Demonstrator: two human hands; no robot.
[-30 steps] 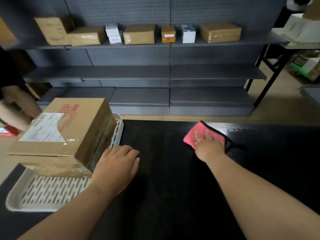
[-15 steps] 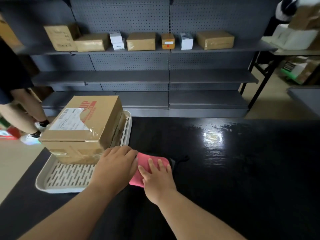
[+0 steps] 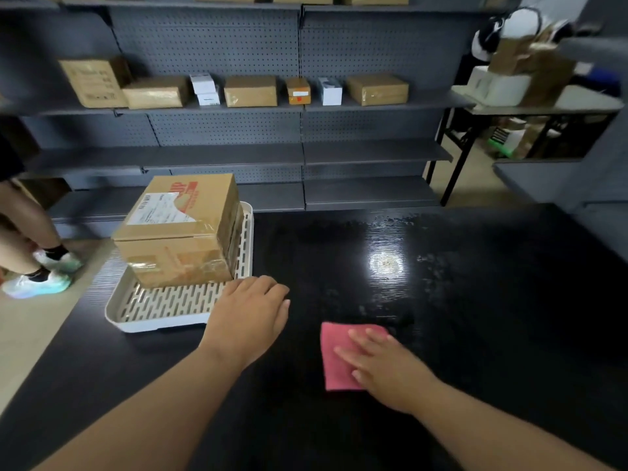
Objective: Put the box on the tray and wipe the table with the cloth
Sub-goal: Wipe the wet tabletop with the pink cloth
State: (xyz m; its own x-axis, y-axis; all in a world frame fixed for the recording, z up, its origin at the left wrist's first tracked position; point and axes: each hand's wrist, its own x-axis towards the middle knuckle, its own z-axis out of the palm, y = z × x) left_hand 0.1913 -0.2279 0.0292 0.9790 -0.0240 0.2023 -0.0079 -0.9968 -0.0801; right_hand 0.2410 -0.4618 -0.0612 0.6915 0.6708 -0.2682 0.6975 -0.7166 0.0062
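Observation:
A taped cardboard box (image 3: 180, 232) with a white label and red print stands on the cream slotted tray (image 3: 163, 309) at the left of the black table (image 3: 475, 300). My left hand (image 3: 249, 316) rests flat on the table, palm down, fingers apart, just right of the tray's near corner, holding nothing. A pink cloth (image 3: 336, 355) lies flat on the table nearer me, to the right. My right hand (image 3: 384, 367) presses flat on the cloth's right part, fingers spread and pointing left, and hides that part.
Grey pegboard shelves (image 3: 302, 107) with several cardboard and white boxes stand behind the table. Another person's legs and light sneakers (image 3: 40, 277) are on the floor at the left. A side table (image 3: 543, 103) with boxes stands at the right.
My right hand slid the cloth from the far middle of the table toward my left hand, then back right and nearer me. My left hand stayed flat by the tray.

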